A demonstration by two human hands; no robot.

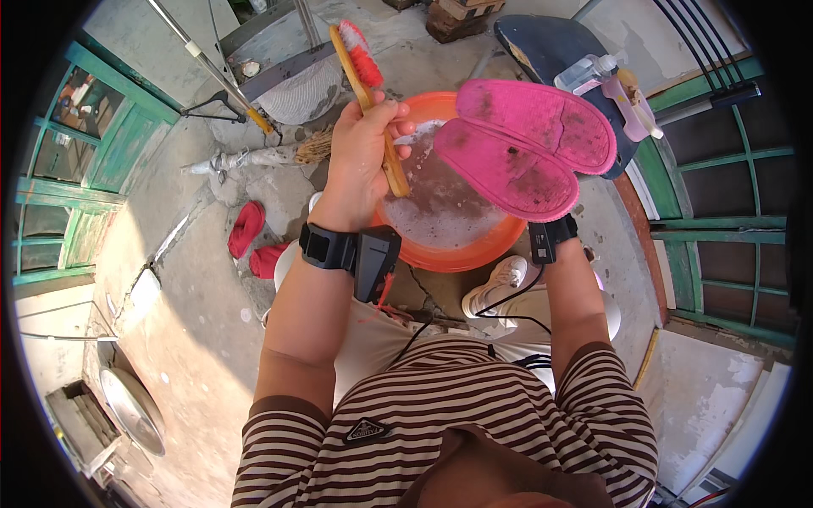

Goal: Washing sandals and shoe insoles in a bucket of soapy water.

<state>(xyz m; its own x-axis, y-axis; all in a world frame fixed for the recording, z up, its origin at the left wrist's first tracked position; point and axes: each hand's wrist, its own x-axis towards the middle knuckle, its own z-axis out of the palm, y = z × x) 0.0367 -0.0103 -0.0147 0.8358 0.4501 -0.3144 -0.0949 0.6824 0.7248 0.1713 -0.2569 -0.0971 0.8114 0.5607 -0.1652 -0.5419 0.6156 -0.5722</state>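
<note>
My left hand [361, 143] grips the wooden handle of a scrubbing brush [395, 171], its red bristles at the far end carrying some white foam. A pair of pink slippers [508, 168] is held up on the right, dirt-marked soles towards me. My right hand is hidden behind them; only its wrist and strap show. Below the brush and slippers stands an orange basin [438, 259] of murky, sudsy water [438, 213]. The brush and slippers are apart.
Red shoes [246, 228] lie on the concrete floor left of the basin, near a straw broom [314, 147]. A dark seat [540, 41] at the upper right holds a clear pump bottle [581, 73] and a pink container [625, 111]. A metal bowl [131, 409] is at lower left.
</note>
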